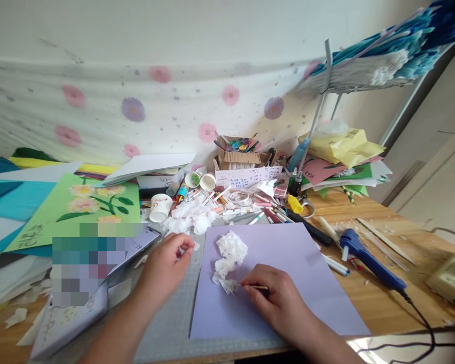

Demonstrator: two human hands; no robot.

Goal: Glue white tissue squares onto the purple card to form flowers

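A lavender sheet of paper [307, 273] lies on the grey cutting mat [163, 323]. Crumpled white tissue paper [231, 247] forms a ruffled clump on its left part, trailing down to a smaller tuft. My right hand [275, 296] rests over the sheet, fingers closed around a thin wooden stick [261, 287] whose tip points at the lowest tuft. Left of the sheet, my left hand [170, 260] hovers above the mat with fingers curled in a pinch. A small white scrap [196, 246] shows at its fingertips; whether it is held I cannot tell.
Loose tissue pieces [193, 217], pens and paper cups [161, 207] crowd the back. A blue glue gun [371, 260] with a cord lies right. At left are a phone [136, 247] and a green card with paper flowers [87, 202]. Scissors [307, 208] lie behind the sheet.
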